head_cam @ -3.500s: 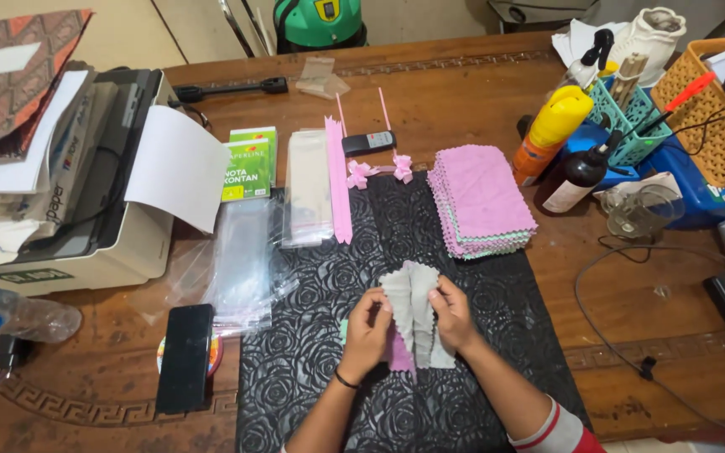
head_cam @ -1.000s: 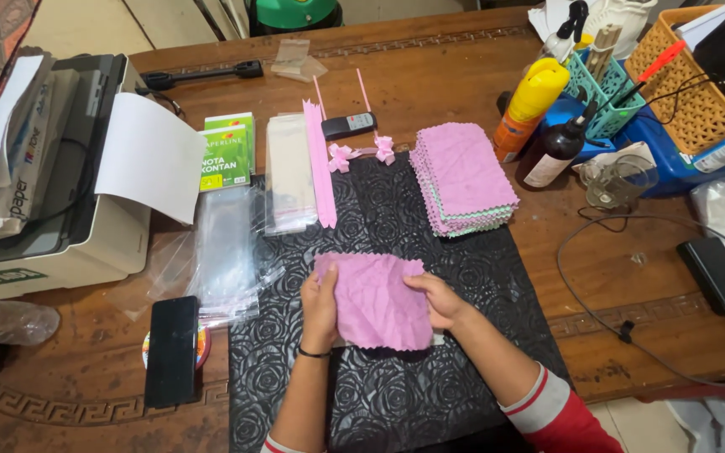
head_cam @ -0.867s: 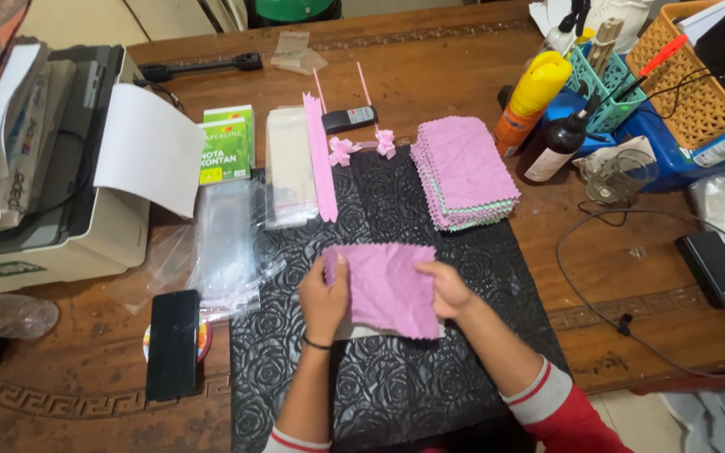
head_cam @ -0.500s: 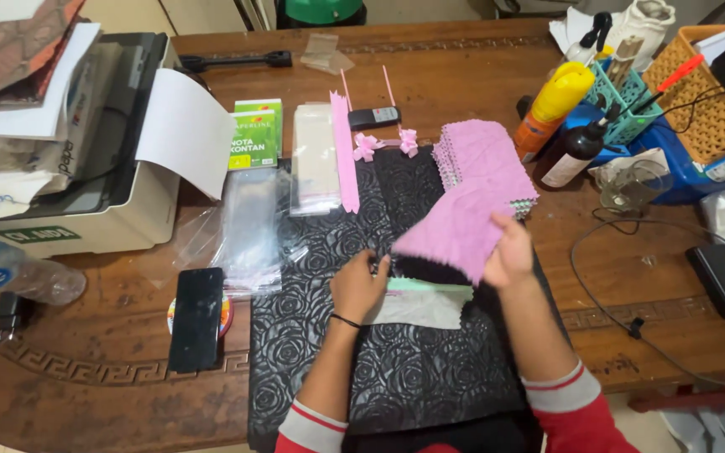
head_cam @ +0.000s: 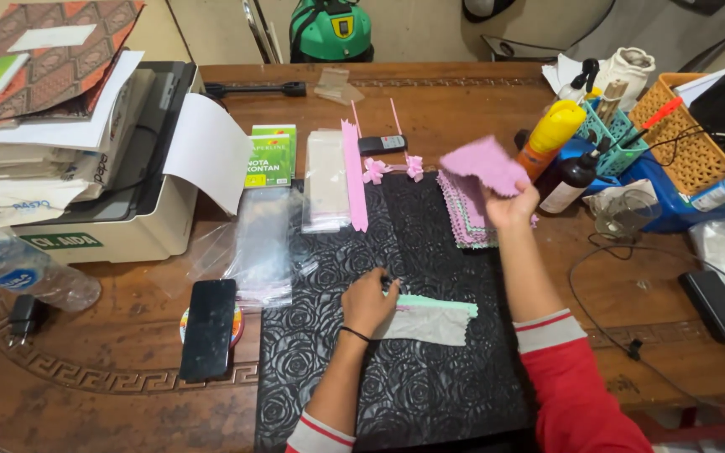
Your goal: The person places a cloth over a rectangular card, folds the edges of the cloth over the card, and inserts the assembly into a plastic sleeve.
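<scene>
Paper stacks fill the upper left of the frame: a patterned brown folder point(head_cam: 52, 50) lies on loose white sheets atop a cream desktop printer point(head_cam: 119, 210), and the frame edge cuts off the pile's left side. Below it, at the left edge, a clear plastic water bottle point(head_cam: 23, 273) lies on its side, partly out of view. Lower left of centre, a black smartphone point(head_cam: 208, 327) rests face down on a round coaster that it mostly hides. Just above it lies a heap of clear plastic sleeves point(head_cam: 262, 243), hard to separate from one another.

At lower centre, on the black rose-embossed mat point(head_cam: 430, 377), the left hand point(head_cam: 368, 302) presses flat on a folded grey cloth with a mint-green edge point(head_cam: 430, 319); its fingers are curled loosely over the cloth's left end, and the palm covers that part.

Right of centre, the right hand point(head_cam: 509, 205) is raised, fingers pinched shut on a small pink square cloth point(head_cam: 484, 168), which hangs crumpled in the air above a stack of pink cloths with scalloped edges point(head_cam: 463, 214). The hand and forearm hide the right part of that stack.

At the upper right stand a yellow squeeze bottle point(head_cam: 551, 134), a teal mesh basket point(head_cam: 610, 138) and an orange woven basket point(head_cam: 685, 138), whose contents are too crowded to make out.
</scene>
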